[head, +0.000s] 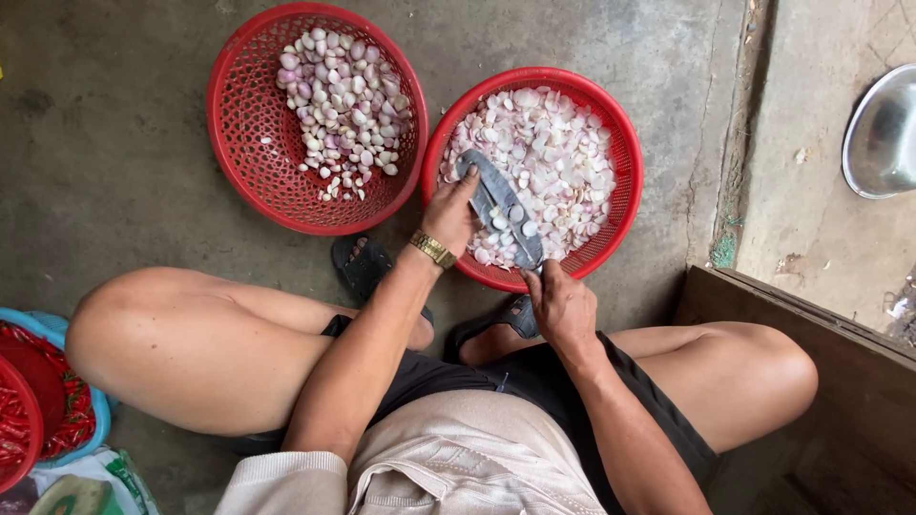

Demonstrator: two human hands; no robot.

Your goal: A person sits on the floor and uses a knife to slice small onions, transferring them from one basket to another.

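Note:
I squat over two red mesh baskets on the concrete floor. The right basket [622,143] holds sliced pale-pink shallots [563,157]. A broad grey knife blade [496,205] lies across it with shallot slices on it. My right hand [563,307] is shut on the knife's handle at the basket's near rim. My left hand [448,215], with a gold watch on the wrist, presses its fingers on the blade's far end. The left basket [253,153] holds peeled whole shallots [343,100].
A metal bowl [883,133] sits at the right edge on a raised concrete step. A wooden board [821,381] stands at lower right. At lower left, red and blue containers of red chillies [57,410]. My sandalled feet [363,267] rest beside the baskets.

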